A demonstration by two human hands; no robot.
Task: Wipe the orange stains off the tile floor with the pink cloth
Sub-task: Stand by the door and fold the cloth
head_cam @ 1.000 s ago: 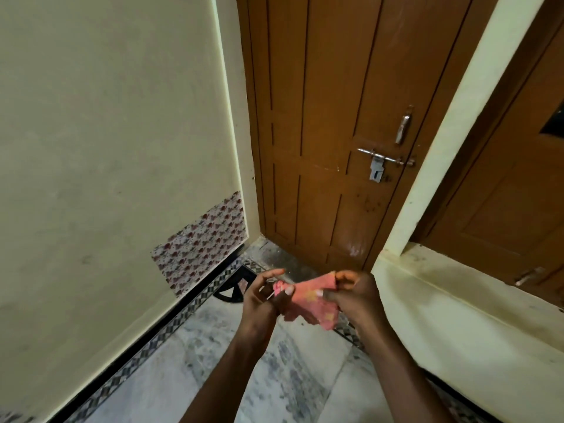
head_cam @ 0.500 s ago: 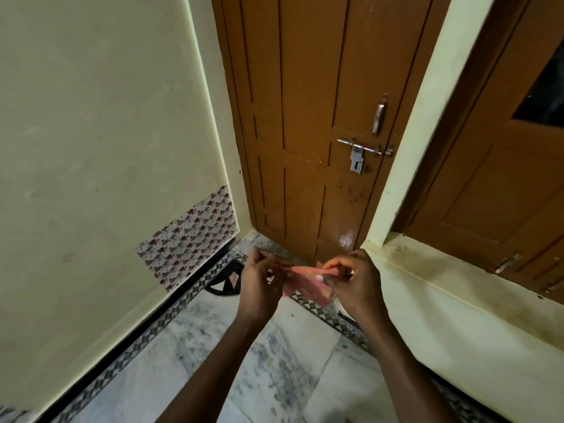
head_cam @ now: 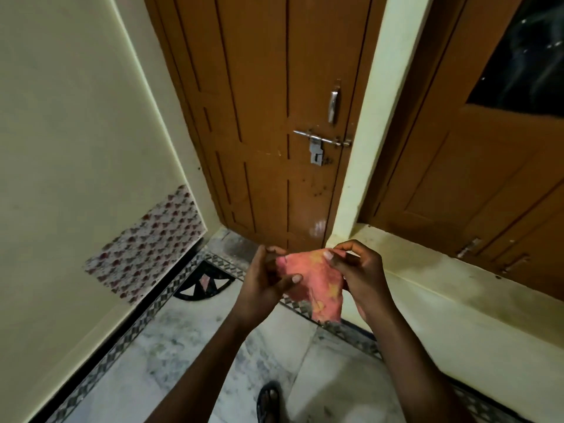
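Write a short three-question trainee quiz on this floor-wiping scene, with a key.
1. True or false: the pink cloth is pressed flat on the tile floor.
2. Which hands hold the cloth? A) left hand only B) right hand only C) both
3. Fill in: the metal bolt is fixed to the brown ____.

Key
1. False: it is held up in the air, above the floor.
2. C: each hand has a grip on one side of the cloth.
3. door

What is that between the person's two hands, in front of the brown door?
A pink cloth with yellow blotches, stretched between the left hand and the right hand; both pinch it, in the head view.
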